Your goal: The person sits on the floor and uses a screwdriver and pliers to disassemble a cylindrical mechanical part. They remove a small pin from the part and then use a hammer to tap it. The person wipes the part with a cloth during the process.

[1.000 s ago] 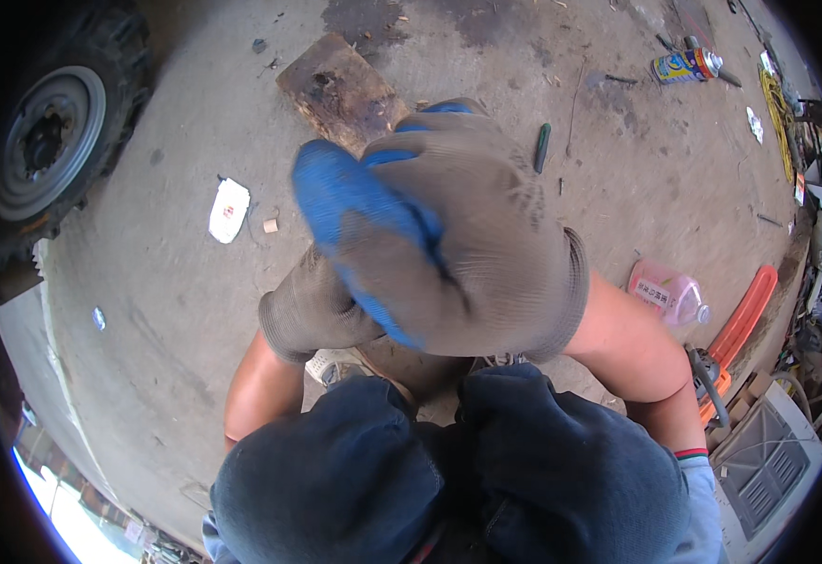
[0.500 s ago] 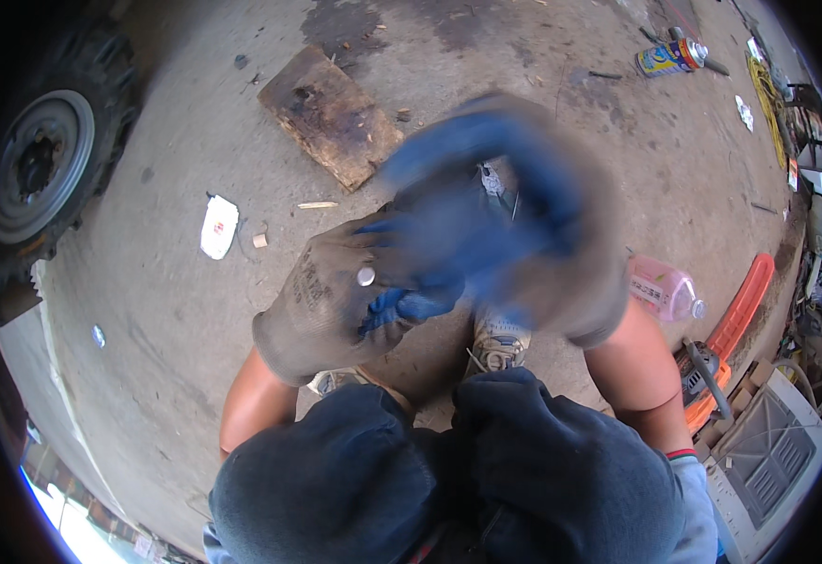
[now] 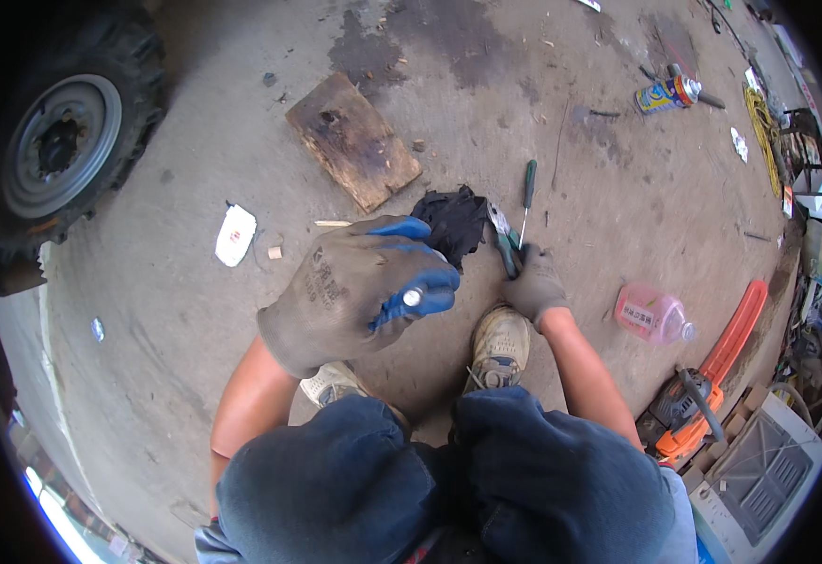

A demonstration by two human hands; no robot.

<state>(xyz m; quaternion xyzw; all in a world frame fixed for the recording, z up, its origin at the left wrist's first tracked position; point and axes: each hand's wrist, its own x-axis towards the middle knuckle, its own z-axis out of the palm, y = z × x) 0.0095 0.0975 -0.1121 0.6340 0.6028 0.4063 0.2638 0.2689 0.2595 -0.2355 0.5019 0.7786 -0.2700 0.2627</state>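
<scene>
A small metal piece with a round silver end sits in the gloved left hand, whose fingers are curled together and pinching it, the round end standing out past the blue-coated fingers; the rest is hidden. The hand hangs in front of the person's shins, partly covering the near edge of a crumpled black cloth. Just right of the cloth lie green-handled pliers, and the gloved right hand is at their handle ends; whether its fingers are closed on them I cannot tell. A screwdriver lies with its green handle pointing away and its shaft running down beside the pliers, so there is little room between the two tools. Beyond the cloth, a scorched wooden board lies aslant, its near corner close to the cloth. Leftward, a wide stretch of concrete floor runs past a white packet to the big tyre at the rim. On the right, a gap separates the right hand from a pink bottle; beyond it an orange chainsaw and a grey panel edge the floor.
</scene>
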